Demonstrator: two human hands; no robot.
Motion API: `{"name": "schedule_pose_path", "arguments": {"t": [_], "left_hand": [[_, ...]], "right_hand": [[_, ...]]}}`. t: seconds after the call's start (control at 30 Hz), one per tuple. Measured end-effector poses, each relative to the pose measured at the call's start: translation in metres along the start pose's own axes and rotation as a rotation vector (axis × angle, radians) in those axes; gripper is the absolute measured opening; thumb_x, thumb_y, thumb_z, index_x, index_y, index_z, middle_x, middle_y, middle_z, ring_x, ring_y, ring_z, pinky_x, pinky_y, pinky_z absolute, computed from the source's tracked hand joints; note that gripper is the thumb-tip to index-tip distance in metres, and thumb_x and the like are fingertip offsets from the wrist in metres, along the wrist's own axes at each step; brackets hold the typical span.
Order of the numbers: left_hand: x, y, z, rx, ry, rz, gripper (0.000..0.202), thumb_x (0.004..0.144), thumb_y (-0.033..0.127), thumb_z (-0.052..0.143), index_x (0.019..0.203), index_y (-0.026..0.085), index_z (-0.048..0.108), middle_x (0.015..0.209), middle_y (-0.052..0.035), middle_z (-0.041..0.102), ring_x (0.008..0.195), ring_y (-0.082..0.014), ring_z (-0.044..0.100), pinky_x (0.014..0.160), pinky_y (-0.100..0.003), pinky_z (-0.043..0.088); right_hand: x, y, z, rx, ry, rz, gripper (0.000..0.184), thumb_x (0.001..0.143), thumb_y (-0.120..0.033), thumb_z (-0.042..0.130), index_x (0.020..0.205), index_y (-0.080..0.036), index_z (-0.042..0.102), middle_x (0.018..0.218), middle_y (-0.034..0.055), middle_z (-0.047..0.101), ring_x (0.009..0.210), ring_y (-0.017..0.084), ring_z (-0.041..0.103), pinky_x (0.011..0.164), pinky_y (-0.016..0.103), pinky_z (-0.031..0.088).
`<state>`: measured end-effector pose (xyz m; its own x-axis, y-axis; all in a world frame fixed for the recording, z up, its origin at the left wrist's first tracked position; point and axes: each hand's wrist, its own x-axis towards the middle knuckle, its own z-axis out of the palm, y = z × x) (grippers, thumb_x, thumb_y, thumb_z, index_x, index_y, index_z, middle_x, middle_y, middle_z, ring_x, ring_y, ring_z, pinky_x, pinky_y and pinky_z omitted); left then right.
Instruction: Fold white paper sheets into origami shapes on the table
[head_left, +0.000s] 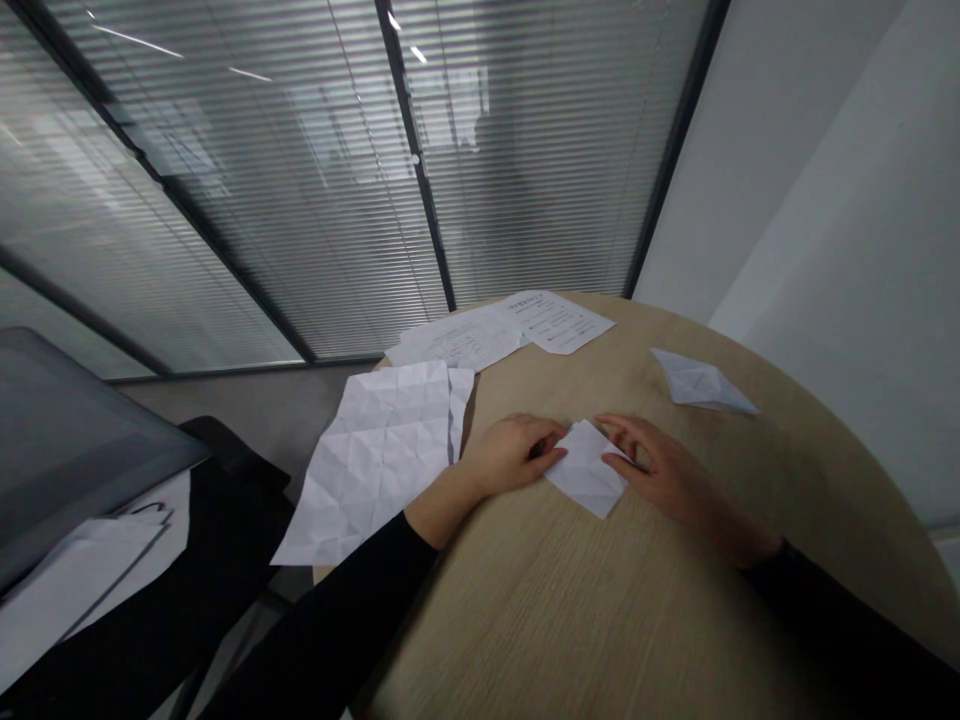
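The left hand [510, 457] pinches the left edge of a small, white, folded paper square [589, 480] on the round, pale wooden tabletop [585, 610]. The right hand [656, 465] touches its right side; I can't tell if that grip is closed. It looks like folding; neat creasing calls for matched edges and firm pressing.

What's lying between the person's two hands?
In the head view, a folded paper lies on the table between the left hand and right hand.
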<state>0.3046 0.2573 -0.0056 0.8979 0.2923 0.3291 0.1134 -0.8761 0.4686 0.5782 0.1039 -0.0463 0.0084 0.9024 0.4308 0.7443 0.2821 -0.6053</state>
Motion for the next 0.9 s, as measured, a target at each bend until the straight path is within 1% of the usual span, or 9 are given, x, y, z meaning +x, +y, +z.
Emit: {"name": "schedule_pose_path", "arguments": {"t": [0.07,0.13,0.27,0.37,0.43,0.57,0.7,0.8,0.9], "left_hand": [[0.000,0.000,0.001,-0.002,0.003,-0.015,0.029,0.116,0.042,0.066,0.134,0.021,0.074,0.096,-0.0035,0.080,0.086,-0.0208,0.075,0.092,-0.040,0.058],[0.000,-0.001,0.002,-0.002,0.011,-0.021,0.030,0.114,0.041,0.070,0.135,0.020,0.072,0.099,-0.0042,0.080,0.088,-0.0216,0.075,0.094,-0.041,0.059],[-0.001,-0.001,0.001,0.022,0.037,0.008,0.032,0.112,0.040,0.074,0.137,0.019,0.071,0.119,-0.0107,0.080,0.106,-0.0263,0.077,0.101,-0.045,0.061],[0.000,-0.001,0.000,0.022,0.026,0.078,0.025,0.116,0.037,0.070,0.135,0.022,0.075,0.133,-0.0132,0.078,0.123,-0.0287,0.077,0.110,-0.047,0.061],[0.001,-0.002,0.000,0.021,0.012,0.111,0.022,0.117,0.035,0.067,0.131,0.022,0.077,0.136,-0.0130,0.079,0.128,-0.0286,0.076,0.114,-0.048,0.060],[0.002,-0.002,0.000,0.042,0.002,0.114,0.021,0.118,0.034,0.066,0.129,0.021,0.078,0.133,-0.0129,0.080,0.128,-0.0285,0.076,0.117,-0.049,0.059],[0.002,-0.001,-0.001,0.064,-0.008,0.106,0.022,0.119,0.029,0.060,0.128,0.020,0.078,0.133,-0.0141,0.081,0.129,-0.0283,0.076,0.117,-0.048,0.059],[0.001,0.000,-0.001,0.070,-0.012,0.106,0.022,0.118,0.023,0.058,0.128,0.020,0.078,0.134,-0.0142,0.081,0.127,-0.0280,0.076,0.116,-0.048,0.060],[0.001,0.000,-0.001,0.075,-0.010,0.101,0.024,0.116,0.019,0.058,0.129,0.021,0.078,0.134,-0.0136,0.080,0.128,-0.0280,0.076,0.116,-0.049,0.060]], "right_hand": [[0.002,-0.002,-0.002,-0.034,-0.007,-0.045,0.043,0.110,-0.032,0.069,0.154,-0.030,0.071,0.121,0.0103,0.080,0.095,0.029,0.076,0.093,0.051,0.069],[0.002,-0.004,-0.003,-0.074,-0.002,-0.089,0.044,0.111,-0.030,0.068,0.155,-0.032,0.071,0.131,0.0122,0.080,0.111,0.032,0.079,0.101,0.055,0.069],[0.003,-0.007,-0.004,-0.169,0.017,-0.172,0.049,0.113,-0.026,0.066,0.161,-0.033,0.069,0.148,0.0136,0.079,0.138,0.038,0.075,0.118,0.065,0.063],[0.002,-0.006,-0.003,-0.198,-0.023,-0.226,0.049,0.114,-0.021,0.061,0.159,-0.034,0.073,0.158,0.0118,0.078,0.144,0.036,0.074,0.122,0.065,0.062],[0.002,-0.005,-0.002,-0.192,-0.077,-0.256,0.052,0.115,-0.016,0.055,0.159,-0.033,0.075,0.163,0.0096,0.077,0.150,0.033,0.072,0.126,0.063,0.061],[-0.001,0.001,0.001,-0.171,-0.190,-0.278,0.067,0.111,-0.008,0.047,0.174,-0.027,0.064,0.175,0.0097,0.068,0.163,0.029,0.064,0.136,0.060,0.055],[-0.003,0.007,0.001,-0.148,-0.257,-0.265,0.080,0.107,-0.006,0.047,0.183,-0.029,0.052,0.184,0.0083,0.058,0.170,0.028,0.056,0.141,0.060,0.049],[-0.003,0.012,-0.001,-0.113,-0.274,-0.254,0.081,0.107,-0.006,0.046,0.184,-0.031,0.050,0.185,0.0069,0.056,0.172,0.028,0.054,0.142,0.060,0.047],[-0.003,0.021,-0.005,-0.088,-0.291,-0.226,0.082,0.106,-0.005,0.046,0.182,-0.034,0.053,0.185,0.0044,0.055,0.173,0.027,0.051,0.143,0.061,0.045]]}}
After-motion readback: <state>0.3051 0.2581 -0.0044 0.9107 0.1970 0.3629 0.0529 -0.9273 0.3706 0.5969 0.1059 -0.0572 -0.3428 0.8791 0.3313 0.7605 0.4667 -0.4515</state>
